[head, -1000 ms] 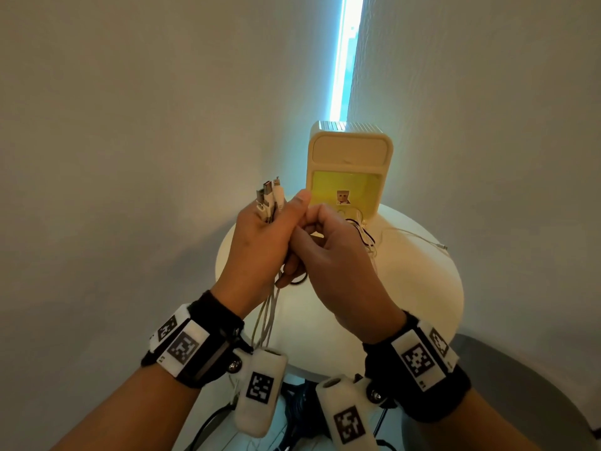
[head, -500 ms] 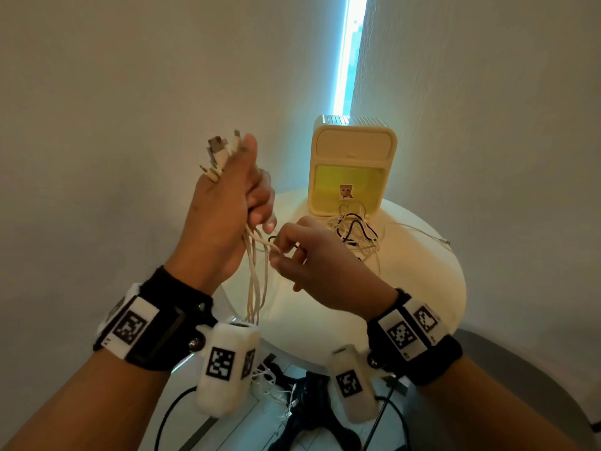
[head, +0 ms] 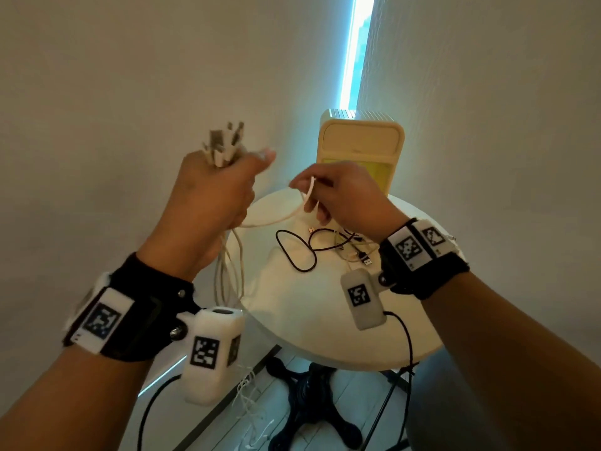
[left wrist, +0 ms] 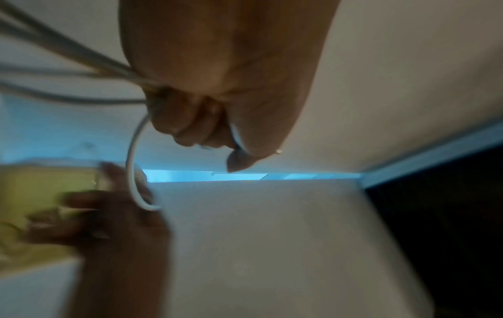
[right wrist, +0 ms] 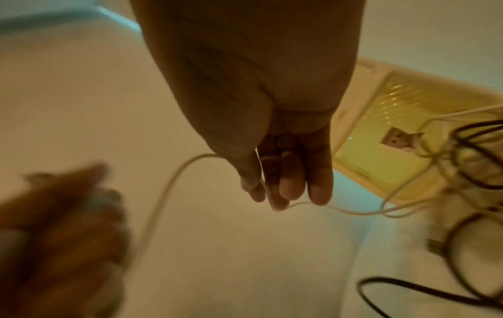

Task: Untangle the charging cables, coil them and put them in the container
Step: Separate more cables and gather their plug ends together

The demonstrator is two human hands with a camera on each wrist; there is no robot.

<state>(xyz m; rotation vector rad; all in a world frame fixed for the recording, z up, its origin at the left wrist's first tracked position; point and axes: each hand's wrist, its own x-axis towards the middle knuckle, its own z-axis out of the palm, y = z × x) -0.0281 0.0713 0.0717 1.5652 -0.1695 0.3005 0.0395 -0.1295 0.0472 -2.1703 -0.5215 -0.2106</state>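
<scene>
My left hand (head: 221,187) is raised left of the table and grips a bunch of white cables (head: 227,275); their plugs (head: 224,144) stick up above the fist and the strands hang down past the wrist. One white cable (head: 279,218) runs from that fist across to my right hand (head: 335,193), which pinches it between thumb and fingers (right wrist: 261,182). A tangle of black and white cables (head: 338,245) lies on the round white table (head: 325,320) under my right wrist. The yellow container (head: 361,144) stands at the table's back.
The table sits in a corner between two pale walls, with a bright narrow window strip (head: 356,50) behind the container. Its black cross base (head: 309,402) stands on a light floor, where thin white cable ends (head: 253,415) trail down.
My hands have come apart: the left rose and moved left with the cable bunch, the right moved right, drawing one white cable out between them. The table tangle now shows.
</scene>
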